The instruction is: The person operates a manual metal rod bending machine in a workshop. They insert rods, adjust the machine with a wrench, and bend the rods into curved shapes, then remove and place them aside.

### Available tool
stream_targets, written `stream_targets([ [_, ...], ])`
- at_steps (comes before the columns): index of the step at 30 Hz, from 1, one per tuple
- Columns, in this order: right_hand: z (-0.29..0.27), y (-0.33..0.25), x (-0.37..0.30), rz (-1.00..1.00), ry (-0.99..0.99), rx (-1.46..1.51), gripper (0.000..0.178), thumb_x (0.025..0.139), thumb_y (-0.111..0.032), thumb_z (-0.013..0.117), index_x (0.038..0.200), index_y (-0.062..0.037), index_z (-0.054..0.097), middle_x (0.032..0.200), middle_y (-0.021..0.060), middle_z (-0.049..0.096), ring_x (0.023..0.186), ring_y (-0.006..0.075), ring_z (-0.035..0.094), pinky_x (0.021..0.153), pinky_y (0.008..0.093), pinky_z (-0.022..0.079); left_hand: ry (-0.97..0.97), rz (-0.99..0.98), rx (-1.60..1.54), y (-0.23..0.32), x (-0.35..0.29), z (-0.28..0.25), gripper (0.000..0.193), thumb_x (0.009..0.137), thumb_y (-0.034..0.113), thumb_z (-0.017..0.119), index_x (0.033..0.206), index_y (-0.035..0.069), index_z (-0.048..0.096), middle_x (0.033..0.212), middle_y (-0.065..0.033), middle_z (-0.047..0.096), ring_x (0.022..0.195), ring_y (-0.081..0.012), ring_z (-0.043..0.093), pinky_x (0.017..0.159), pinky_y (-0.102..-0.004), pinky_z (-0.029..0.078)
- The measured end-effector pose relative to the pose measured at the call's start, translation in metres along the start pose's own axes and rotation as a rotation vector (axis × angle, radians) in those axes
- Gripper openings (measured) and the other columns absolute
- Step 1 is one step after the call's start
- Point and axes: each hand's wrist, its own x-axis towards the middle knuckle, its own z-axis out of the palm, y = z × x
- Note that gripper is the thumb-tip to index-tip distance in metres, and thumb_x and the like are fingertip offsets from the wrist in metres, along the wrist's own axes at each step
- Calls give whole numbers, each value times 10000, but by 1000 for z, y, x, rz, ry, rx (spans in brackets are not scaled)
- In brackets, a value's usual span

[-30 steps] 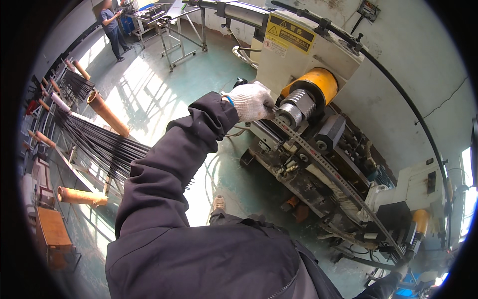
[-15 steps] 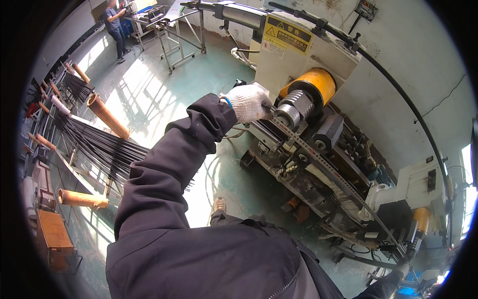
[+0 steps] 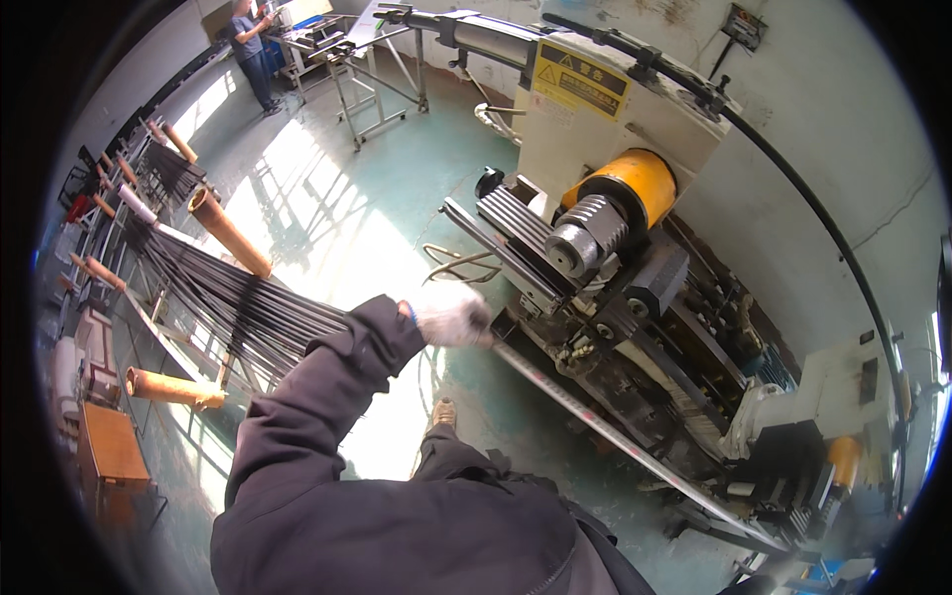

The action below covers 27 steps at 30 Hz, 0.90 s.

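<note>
My left hand (image 3: 448, 314), in a white knitted glove, is closed on the end of a tape measure (image 3: 595, 421). The tape's pale blade stretches from it across the front of a machine, down to the lower right. At that far end my right hand (image 3: 788, 567) shows only as a blurred patch near the picture's rim, and its fingers cannot be made out. Above the tape is the machine's round metal spindle (image 3: 573, 248) with a ribbed collar, in front of a yellow cylinder (image 3: 640, 193). A grooved metal slide (image 3: 516, 223) lies left of the spindle.
Long black rods (image 3: 253, 307) lie on a rack at left among upright brown tubes (image 3: 228, 233). An orange-brown cabinet (image 3: 112, 446) stands lower left. Another person (image 3: 252, 55) stands by a metal-framed table (image 3: 362, 74) at the back. A black hose (image 3: 793, 178) arches over the machine.
My left hand has come away from beside the spindle, down and to the left, carrying the tape's end. The tape now lies off the machine's front edge. My view has shifted slightly.
</note>
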Motion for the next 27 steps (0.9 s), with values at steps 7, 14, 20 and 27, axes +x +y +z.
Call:
stream_targets([
  [7, 171, 177, -223, 616, -409, 17, 220, 1180, -336, 675, 1072, -160, 753, 749, -51, 533, 620, 150, 461, 586, 361, 402, -72, -483, -153, -110, -167, 82, 505, 970, 535, 787, 1166, 76, 871, 1002, -184, 834, 952, -376, 805, 874, -480, 627],
  [14, 476, 223, -623, 453, -1237, -440, 297, 1071, -124, 770, 1342, -4, 743, 1015, 97, 777, 841, 223, 755, 709, 402, 630, 89, -863, -344, -208, -316, 150, 444, 974, 469, 791, 1149, 72, 885, 1004, -208, 830, 999, -389, 813, 894, -491, 621],
  [20, 675, 220, -850, -416, -1487, -904, 595, 962, -299, 827, 1472, -24, 696, 1117, 237, 807, 1041, 383, 800, 964, 442, 618, 945, -1316, -1069, -261, -405, 265, 321, 1117, 209, 759, 901, -28, 769, 743, -7, 675, 623, -90, 570, 565, -300, 413],
  [27, 896, 259, -1001, -563, -1442, -1088, 745, 980, -287, 781, 1636, -59, 511, 1364, 267, 772, 1256, 460, 754, 1084, 534, 602, 1086, -1415, -1290, -254, -376, 279, 334, 1130, 292, 726, 1054, -34, 721, 779, -53, 679, 588, -142, 620, 521, -302, 493],
])
